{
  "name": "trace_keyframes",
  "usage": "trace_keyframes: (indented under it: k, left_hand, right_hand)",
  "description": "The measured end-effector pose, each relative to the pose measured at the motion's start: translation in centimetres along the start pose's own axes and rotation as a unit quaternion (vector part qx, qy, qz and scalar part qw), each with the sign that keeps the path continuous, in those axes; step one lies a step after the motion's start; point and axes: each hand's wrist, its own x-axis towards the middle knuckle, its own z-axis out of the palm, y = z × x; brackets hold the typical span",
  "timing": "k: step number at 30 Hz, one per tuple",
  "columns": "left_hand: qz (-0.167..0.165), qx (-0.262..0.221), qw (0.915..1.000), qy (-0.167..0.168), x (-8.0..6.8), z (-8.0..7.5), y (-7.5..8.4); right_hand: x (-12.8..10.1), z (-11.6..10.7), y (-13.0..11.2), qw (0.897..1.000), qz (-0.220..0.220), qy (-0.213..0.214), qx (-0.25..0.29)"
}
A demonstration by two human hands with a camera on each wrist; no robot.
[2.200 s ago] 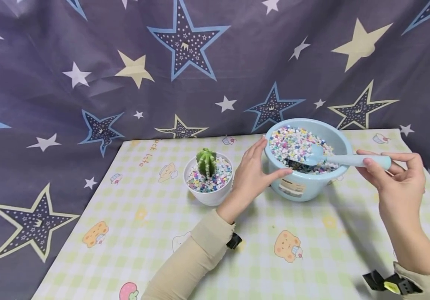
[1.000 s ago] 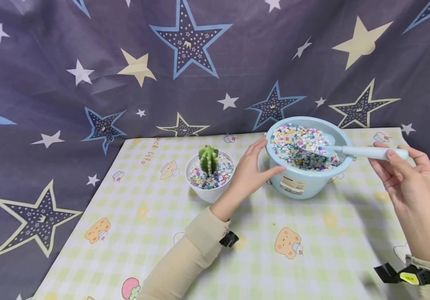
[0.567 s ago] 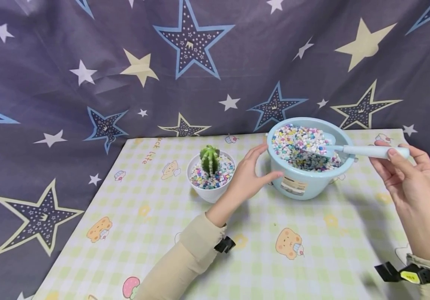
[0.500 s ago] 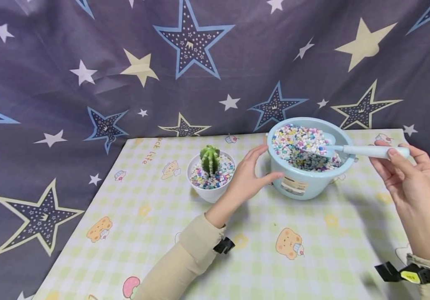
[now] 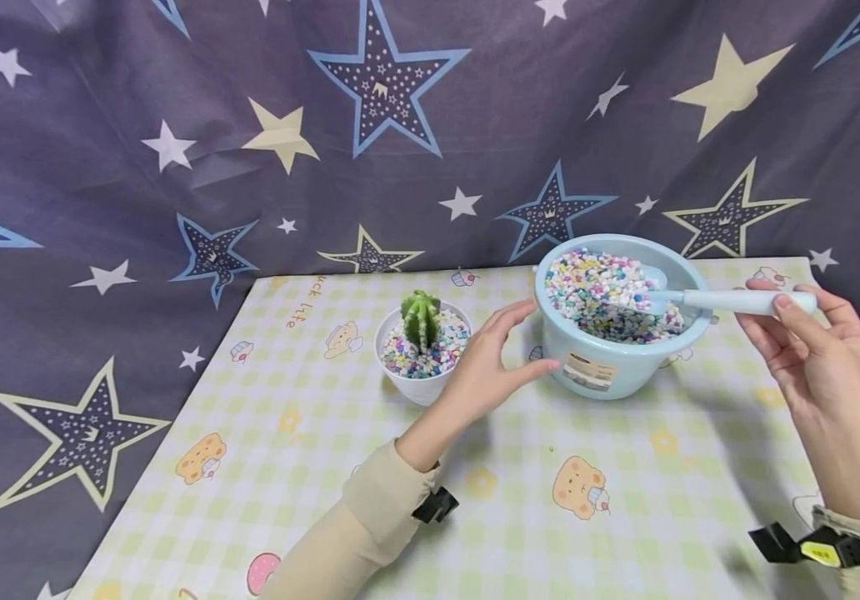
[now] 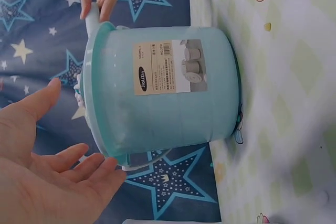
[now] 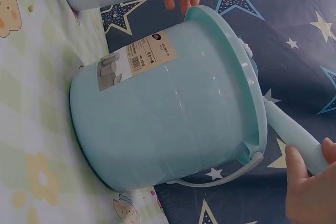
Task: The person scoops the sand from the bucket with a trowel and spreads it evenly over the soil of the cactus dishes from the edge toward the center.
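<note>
A light blue bucket [image 5: 636, 375] of small multicoloured pebbles [image 5: 595, 275] stands at the table's right. My right hand [image 5: 823, 358] pinches the pale blue handle of a small shovel [image 5: 737, 301] between thumb and fingers. The shovel's blade lies among the pebbles, partly hidden by them, and its handle crosses the bucket's right rim. My left hand [image 5: 486, 367], thumb and fingers spread, is beside the bucket's left side. In the left wrist view, its fingertips [image 6: 113, 169] are right at the rim, and the palm holds nothing.
Left of the bucket, a white pot [image 5: 418, 390] holds a green cactus [image 5: 420, 318] set in similar pebbles; my left forearm passes close by it. A checked cloth [image 5: 287, 500] covers the table. Behind hangs a dark star-patterned curtain [image 5: 415, 200].
My right hand has drawn the shovel rightward in the bucket, then held still. My left hand has moved off the bucket's rim, a little left and toward me.
</note>
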Motion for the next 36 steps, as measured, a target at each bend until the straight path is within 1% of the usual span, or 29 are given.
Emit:
trace_keyframes:
  k: [10,14,18,21,30,34,36]
  left_hand:
    - [-0.001,-0.009,0.9999,-0.012,-1.8,-1.3,-0.3]
    - [-0.006,-0.012,0.9997,-0.019,-2.6,-1.8,-0.7]
    - [-0.008,-0.005,0.9997,-0.020,-3.5,-2.5,-1.1]
    - [-0.011,-0.004,0.9996,-0.024,-4.2,-3.1,-1.4]
    - [-0.020,-0.020,0.9987,-0.041,-6.0,-5.2,-2.3]
    - [-0.012,-0.027,0.9987,-0.040,-6.7,-6.2,-2.5]
    - [-0.009,-0.023,0.9990,-0.036,-7.0,-6.7,-2.6]
  right_hand:
    - [0.1,0.3,0.5,1.000,0.006,-0.015,-0.007]
    - [0.2,0.4,0.6,1.000,0.016,-0.022,0.001]
    - [0.2,0.5,0.7,0.999,0.021,-0.029,0.007]
    - [0.2,0.6,0.7,0.999,0.020,-0.034,0.003]
    - [0.0,0.9,1.0,0.999,0.017,-0.047,-0.016]
    - [0.1,1.0,1.1,0.999,0.024,-0.046,-0.008]
    - [0.1,1.1,1.1,0.999,0.029,-0.046,-0.003]
